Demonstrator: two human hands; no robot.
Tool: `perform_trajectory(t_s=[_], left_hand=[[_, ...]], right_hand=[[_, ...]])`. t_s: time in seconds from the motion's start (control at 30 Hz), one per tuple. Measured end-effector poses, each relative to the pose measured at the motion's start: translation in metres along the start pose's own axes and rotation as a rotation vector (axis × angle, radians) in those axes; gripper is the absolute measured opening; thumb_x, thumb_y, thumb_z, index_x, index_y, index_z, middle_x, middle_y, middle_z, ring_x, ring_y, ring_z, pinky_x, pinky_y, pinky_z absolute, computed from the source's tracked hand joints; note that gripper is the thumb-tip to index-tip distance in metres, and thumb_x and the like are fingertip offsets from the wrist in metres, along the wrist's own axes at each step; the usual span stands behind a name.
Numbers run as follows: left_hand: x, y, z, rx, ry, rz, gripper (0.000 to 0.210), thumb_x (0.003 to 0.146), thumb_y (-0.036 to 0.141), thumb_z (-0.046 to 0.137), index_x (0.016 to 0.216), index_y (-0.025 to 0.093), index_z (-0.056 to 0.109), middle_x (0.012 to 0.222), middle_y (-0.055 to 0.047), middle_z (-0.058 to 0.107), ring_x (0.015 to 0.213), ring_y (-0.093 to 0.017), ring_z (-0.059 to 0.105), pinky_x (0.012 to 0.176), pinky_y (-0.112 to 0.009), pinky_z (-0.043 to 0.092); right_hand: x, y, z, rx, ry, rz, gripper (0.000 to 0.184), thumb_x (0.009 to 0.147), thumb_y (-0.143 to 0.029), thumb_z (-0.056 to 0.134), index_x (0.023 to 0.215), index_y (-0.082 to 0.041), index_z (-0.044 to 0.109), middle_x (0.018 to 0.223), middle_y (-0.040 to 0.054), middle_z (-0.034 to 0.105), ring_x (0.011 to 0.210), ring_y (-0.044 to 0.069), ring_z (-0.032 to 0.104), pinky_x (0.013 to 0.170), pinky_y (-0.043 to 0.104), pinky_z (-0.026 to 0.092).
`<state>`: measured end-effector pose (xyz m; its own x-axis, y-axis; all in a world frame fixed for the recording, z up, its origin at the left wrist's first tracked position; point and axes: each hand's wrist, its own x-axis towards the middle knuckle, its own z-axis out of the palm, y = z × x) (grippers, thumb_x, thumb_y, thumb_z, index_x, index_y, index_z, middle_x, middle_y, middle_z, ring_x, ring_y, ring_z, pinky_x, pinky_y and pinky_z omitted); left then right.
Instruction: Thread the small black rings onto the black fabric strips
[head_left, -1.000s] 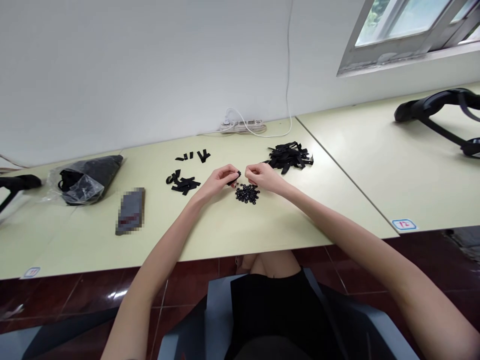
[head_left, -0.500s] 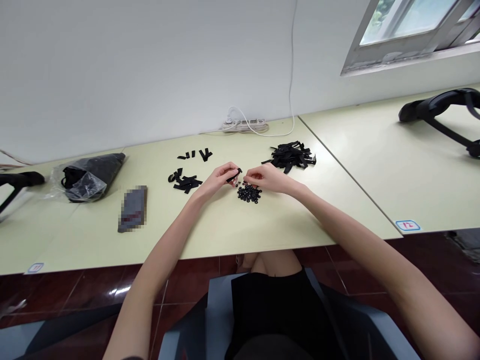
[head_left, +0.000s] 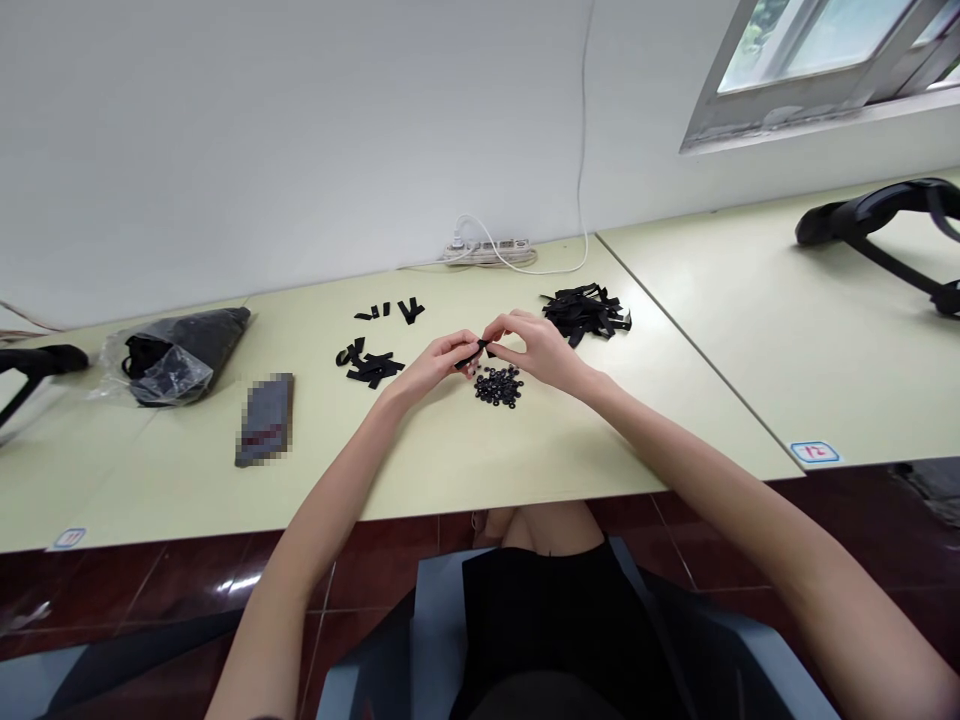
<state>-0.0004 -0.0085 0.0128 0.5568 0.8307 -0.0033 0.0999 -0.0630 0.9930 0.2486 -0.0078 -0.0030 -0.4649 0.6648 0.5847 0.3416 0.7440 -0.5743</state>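
A short black fabric strip (head_left: pixel 468 356) is pinched in my left hand (head_left: pixel 436 362), held just above the table. My right hand (head_left: pixel 534 348) has its thumb and fingers closed at the strip's upper right end; whether a small ring is also between these fingertips is hidden. Right below both hands lies a heap of small black rings (head_left: pixel 498 387), with a few loose ones at its edge. To the left is a loose pile of black strips (head_left: pixel 373 368). Behind my right hand sits a larger pile of black strips (head_left: pixel 585 312).
Several short strips (head_left: pixel 410 309) lie farther back on the left. A plastic bag with black material (head_left: pixel 184 355) and a pixelated dark flat object (head_left: pixel 266 418) are at left. A power strip (head_left: pixel 491 250) with a white cable rests by the wall. A black stand (head_left: pixel 877 225) is far right.
My right hand has moved up from the edge of the ring heap to the end of the strip, where its fingertips now meet it. My left hand stays nearly in place.
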Motion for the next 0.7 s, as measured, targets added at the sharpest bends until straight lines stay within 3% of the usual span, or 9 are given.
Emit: perform_trajectory(t_s=[0.1,0.33,0.47,0.63,0.7], left_hand=[[0.001,-0.002,-0.003,0.048,0.017,-0.003,0.041,0.101,0.060,0.079,0.095,0.021,0.069,0.093,-0.002,0.061,0.083,-0.016,0.060,0.088,-0.034,0.053],[0.003,-0.015,-0.010,0.314,0.024,-0.042,0.044,0.105,0.065,0.072,0.102,0.021,0.074,0.086,-0.003,0.066,0.077,-0.018,0.061,0.079,-0.034,0.049],[0.002,-0.015,-0.009,0.300,0.037,-0.018,0.046,0.103,0.067,0.075,0.104,0.021,0.078,0.091,-0.005,0.071,0.078,-0.018,0.064,0.079,-0.035,0.051],[0.005,-0.010,-0.008,0.259,0.069,0.077,0.048,0.100,0.068,0.080,0.112,0.021,0.082,0.110,-0.010,0.079,0.092,-0.020,0.070,0.086,-0.035,0.057],[0.006,-0.009,-0.007,0.238,0.082,0.090,0.049,0.098,0.067,0.082,0.113,0.021,0.083,0.114,-0.010,0.079,0.094,-0.020,0.069,0.086,-0.035,0.057]], right_hand=[[0.001,0.001,-0.007,-0.038,-0.018,-0.012,0.016,0.111,-0.033,0.061,0.105,-0.026,0.074,0.103,0.0088,0.082,0.101,0.029,0.070,0.091,0.042,0.051],[0.001,0.004,-0.016,-0.115,-0.252,-0.023,0.020,0.106,-0.023,0.062,0.102,-0.025,0.082,0.097,0.0084,0.081,0.096,0.029,0.067,0.080,0.039,0.045],[0.001,0.002,-0.016,-0.068,-0.238,-0.006,0.019,0.102,-0.022,0.064,0.104,-0.025,0.083,0.100,0.0089,0.081,0.097,0.028,0.068,0.082,0.040,0.047],[0.002,-0.001,-0.016,0.171,-0.255,0.002,0.027,0.100,-0.021,0.060,0.116,-0.027,0.082,0.106,0.0061,0.084,0.103,0.027,0.072,0.093,0.042,0.055],[0.003,0.000,-0.014,0.191,-0.203,0.014,0.025,0.102,-0.023,0.059,0.113,-0.027,0.081,0.106,0.0064,0.083,0.099,0.026,0.072,0.092,0.042,0.056]])
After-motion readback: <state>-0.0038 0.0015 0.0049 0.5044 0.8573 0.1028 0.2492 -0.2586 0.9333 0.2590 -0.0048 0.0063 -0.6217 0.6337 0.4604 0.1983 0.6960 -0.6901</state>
